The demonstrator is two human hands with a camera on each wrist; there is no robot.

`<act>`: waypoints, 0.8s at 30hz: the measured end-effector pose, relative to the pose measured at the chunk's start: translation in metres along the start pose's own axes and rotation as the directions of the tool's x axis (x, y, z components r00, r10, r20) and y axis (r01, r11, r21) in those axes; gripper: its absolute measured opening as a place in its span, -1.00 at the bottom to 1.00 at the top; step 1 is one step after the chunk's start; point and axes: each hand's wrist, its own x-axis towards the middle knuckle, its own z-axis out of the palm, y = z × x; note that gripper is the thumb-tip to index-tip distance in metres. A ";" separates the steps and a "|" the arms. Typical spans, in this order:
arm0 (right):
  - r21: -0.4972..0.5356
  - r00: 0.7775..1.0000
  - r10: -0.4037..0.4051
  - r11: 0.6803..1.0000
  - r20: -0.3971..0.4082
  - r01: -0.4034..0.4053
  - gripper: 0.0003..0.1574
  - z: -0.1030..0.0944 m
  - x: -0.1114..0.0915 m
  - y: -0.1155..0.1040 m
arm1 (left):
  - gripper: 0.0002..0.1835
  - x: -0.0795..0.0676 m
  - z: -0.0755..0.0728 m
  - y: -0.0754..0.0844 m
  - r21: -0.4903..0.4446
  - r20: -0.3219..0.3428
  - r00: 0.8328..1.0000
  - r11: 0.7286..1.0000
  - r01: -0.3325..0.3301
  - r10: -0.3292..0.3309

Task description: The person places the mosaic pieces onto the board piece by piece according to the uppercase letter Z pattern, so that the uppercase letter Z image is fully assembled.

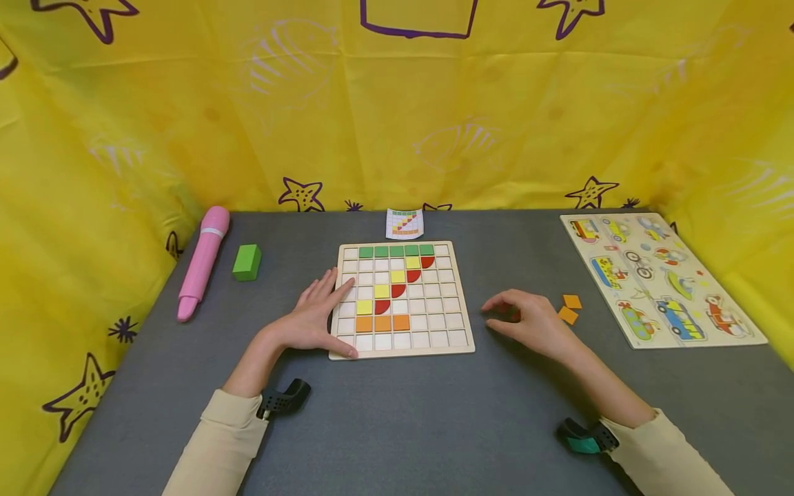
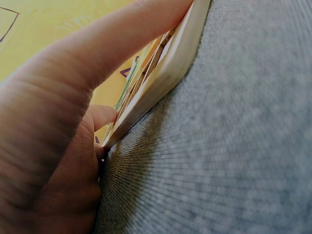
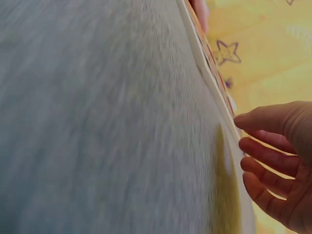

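Observation:
A wooden grid board [image 1: 434, 339] lies mid-table with a green row at the top, a diagonal of yellow squares and red quarter-circles, and three orange squares low down. My left hand [image 1: 316, 313] rests flat on its left edge, fingers straight and thumb along the front corner; in the left wrist view the left hand [image 2: 58, 122] lies against the board's edge [image 2: 165, 78]. My right hand [image 1: 527, 320] hovers over the table right of the board, fingers loosely curled and nothing seen in them. Two orange tiles [image 1: 569, 308] lie just right of it. The right wrist view shows the right hand [image 3: 278, 156] near the board [image 3: 207, 73].
A small pattern card [image 1: 404, 223] leans behind the board. A pink cylinder [image 1: 202, 262] and a green block [image 1: 247, 262] lie at the left. A vehicle peg puzzle [image 1: 657, 275] sits at the right. Yellow cloth walls close in three sides of the grey table [image 1: 397, 413].

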 end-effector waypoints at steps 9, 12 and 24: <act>-0.047 0.998 0.022 0.999 -0.058 -0.025 -0.73 -0.018 -0.021 0.023 | 0.40 -0.001 0.000 -0.001 0.001 0.001 1.000 1.000 -0.001 0.001; -0.080 0.996 0.021 0.996 -0.092 -0.028 -0.73 -0.026 -0.028 0.030 | 0.40 -0.001 0.000 -0.001 -0.003 0.002 1.000 1.000 -0.001 0.001; -0.109 0.985 0.090 0.988 -0.148 -0.107 -0.71 -0.051 -0.049 0.054 | 0.39 0.000 0.000 -0.002 -0.002 0.005 1.000 1.000 0.004 -0.004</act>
